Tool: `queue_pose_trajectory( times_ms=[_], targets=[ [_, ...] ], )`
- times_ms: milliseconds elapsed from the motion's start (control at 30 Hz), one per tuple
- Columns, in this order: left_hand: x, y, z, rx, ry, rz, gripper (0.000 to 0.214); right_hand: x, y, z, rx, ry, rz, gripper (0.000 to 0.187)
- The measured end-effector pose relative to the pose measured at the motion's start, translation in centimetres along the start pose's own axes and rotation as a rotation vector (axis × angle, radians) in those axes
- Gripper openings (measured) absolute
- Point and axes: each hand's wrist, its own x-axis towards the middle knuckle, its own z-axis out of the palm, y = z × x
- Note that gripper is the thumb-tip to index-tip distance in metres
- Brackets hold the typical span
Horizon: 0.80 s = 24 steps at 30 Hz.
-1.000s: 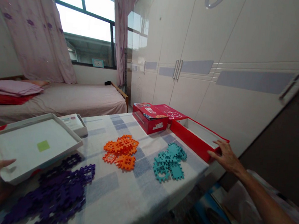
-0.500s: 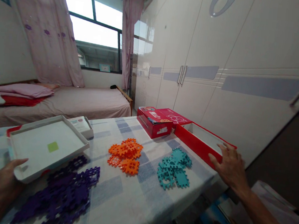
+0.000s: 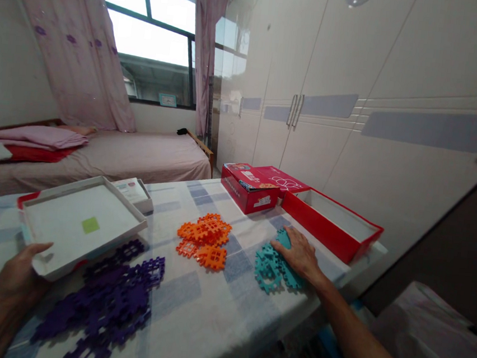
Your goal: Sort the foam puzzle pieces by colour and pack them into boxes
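Checkered tablecloth (image 3: 177,314); left hand (image 3: 20,275) clamped on white box lid (image 3: 66,213) by near corner; right hand (image 3: 299,255) over teal pieces (image 3: 267,270), right of orange pieces (image 3: 204,236), can't tell if gripping.

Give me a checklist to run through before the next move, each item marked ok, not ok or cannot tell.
1. Left hand holding the tray: ok, at its near corner.
2. Right hand free: not ok, it is on the teal pile.
3. Right fingers closed on a piece: cannot tell, the hand covers it.
4. Orange pile apart from the teal pile: ok, tablecloth shows between.
5. Purple pile clear of the tray: cannot tell, the tray hides where they meet.
6. Red box beside the wardrobe open: ok, the long one has no lid on.
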Motion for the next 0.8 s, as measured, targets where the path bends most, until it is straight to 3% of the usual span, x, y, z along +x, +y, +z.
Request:
queue_pose_trajectory(
  times_ms=[100, 300, 467, 600, 800],
  targets=[
    [1.2, -0.6, -0.6, -0.040, -0.070, 0.008, 0.033, 0.7, -0.1, -0.1, 0.021, 0.017, 0.011, 0.066],
    [1.6, -0.7, -0.7, -0.071, -0.063, -0.004, 0.045, 2.6, 0.5, 0.7, 0.066, 0.106, -0.004, 0.053],
    [0.9, -0.3, -0.4, -0.065, -0.064, -0.004, 0.039, 3.1, 0.1, 1.1, -0.009, 0.080, 0.074, 0.054],
    [0.5, -0.1, -0.2, -0.062, -0.060, -0.011, 0.037, 3.3, -0.2, 0.9, 0.067, 0.063, 0.029, 0.055],
    [0.3, 0.0, -0.1, -0.043, -0.044, -0.026, 0.024, 3.5, -0.7, 0.7, 0.307, 0.265, -0.115, 0.039]
  ],
)
